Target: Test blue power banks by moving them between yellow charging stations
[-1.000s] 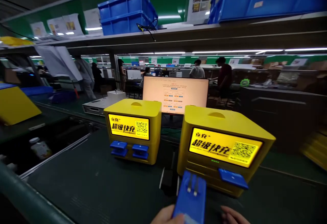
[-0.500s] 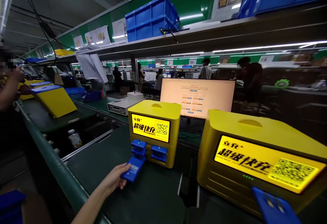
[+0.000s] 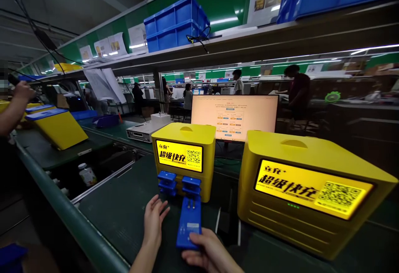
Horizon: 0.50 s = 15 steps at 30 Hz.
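My right hand grips the lower end of a blue power bank, thumb on its upper face. Two metal contacts at its far end sit just in front of the right column of blue power banks on the smaller yellow charging cabinet. Whether that end touches the slot, I cannot tell. Left of it, my left hand is raised with fingers apart and nothing in it, just below the left column of blue power banks. The cabinet's screen glows yellow with a QR code.
A larger yellow cabinet stands at the right, its screen lit. Behind are a monitor and a grey device. A bottle lies beyond the bench's left gap. Blue crates sit on the overhead shelf. A co-worker's arm shows at far left.
My left hand has let go of its power bank at the left column and opened. A power bank from the lower right is now at the right column, in my right hand. The view shifted slightly.
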{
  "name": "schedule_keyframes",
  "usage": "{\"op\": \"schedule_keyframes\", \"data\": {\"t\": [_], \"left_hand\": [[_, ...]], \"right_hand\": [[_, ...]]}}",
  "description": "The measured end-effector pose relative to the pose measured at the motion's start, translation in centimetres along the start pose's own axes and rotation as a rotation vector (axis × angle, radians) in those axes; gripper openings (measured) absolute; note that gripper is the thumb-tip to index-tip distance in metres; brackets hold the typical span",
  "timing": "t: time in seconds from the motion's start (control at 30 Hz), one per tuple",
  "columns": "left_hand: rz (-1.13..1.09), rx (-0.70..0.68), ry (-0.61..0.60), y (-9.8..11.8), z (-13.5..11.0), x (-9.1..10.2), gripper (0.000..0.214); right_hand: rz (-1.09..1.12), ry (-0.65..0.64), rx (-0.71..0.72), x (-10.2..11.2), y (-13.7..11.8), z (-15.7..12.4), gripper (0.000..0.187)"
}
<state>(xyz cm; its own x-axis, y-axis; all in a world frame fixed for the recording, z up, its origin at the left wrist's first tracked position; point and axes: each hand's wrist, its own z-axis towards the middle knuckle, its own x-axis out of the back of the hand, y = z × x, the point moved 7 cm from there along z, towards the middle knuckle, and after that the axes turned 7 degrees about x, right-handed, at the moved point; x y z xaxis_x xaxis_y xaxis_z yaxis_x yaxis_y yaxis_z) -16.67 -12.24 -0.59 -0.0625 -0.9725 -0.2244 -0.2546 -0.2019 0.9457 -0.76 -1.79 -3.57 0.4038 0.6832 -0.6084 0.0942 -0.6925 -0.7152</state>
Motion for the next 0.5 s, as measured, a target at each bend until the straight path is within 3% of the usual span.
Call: {"op": "schedule_keyframes", "data": {"t": [0.1,0.17,0.23,0.37,0.47,0.5], "left_hand": [[0.236,-0.215,-0.055,1.0,-1.7,-0.2,0.033],[0.402,-0.386,-0.149,1.7,-3.0,-2.2,0.031],[0.555,-0.544,-0.282,2.3,-4.4,-5.0,0.026],[0.767,-0.742,-0.474,3.4,-5.8,-9.6,0.019],[0.870,-0.856,-0.512,4.7,-5.7,-10.9,0.021],[0.900,-0.908,-0.504,5.1,-5.7,-11.1,0.023]], "right_hand": [[0.197,0.180,0.162,-1.7,-1.0,2.9,0.062],[0.268,0.239,0.275,-1.3,-2.1,4.1,0.061],[0.316,0.287,0.371,0.4,-3.4,4.2,0.061],[0.153,0.310,0.462,7.4,-6.1,0.3,0.062],[-0.180,0.293,0.431,14.6,-8.1,-5.6,0.057],[-0.269,0.358,0.423,17.5,-8.9,-8.0,0.055]]}}
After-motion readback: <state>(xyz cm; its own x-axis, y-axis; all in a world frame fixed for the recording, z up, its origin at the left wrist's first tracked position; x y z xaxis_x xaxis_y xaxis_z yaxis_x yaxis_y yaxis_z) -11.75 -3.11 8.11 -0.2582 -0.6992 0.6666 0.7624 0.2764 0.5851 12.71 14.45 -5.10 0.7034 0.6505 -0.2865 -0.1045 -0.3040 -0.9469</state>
